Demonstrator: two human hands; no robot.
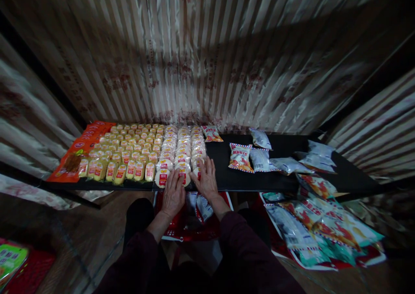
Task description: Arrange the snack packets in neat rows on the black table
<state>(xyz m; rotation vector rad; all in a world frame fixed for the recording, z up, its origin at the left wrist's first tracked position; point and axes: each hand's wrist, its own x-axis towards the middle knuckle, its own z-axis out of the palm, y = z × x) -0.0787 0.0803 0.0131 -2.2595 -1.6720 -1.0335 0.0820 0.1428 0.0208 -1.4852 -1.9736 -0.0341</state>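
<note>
My left hand point(174, 195) rests with fingers stretched out on the front of the round white packaged crackers point(164, 166), which lie in three overlapping columns on the black shelf point(223, 173). At the right-hand column, my right hand point(206, 179) lies with its fingers spread against the front packets. Neither hand grasps anything. Left of the crackers stand rows of small yellow wrapped cakes point(130, 168). A white and red snack bag point(212, 134) sits behind my right hand, at the back of the shelf.
Several snack bags point(240, 158) lie scattered along the shelf's right part. An orange package point(79, 149) is at its left end. Below are a red basket point(171, 231) between my knees and another heaped with snack bags point(324, 225). Striped sheeting point(194, 69) hangs behind.
</note>
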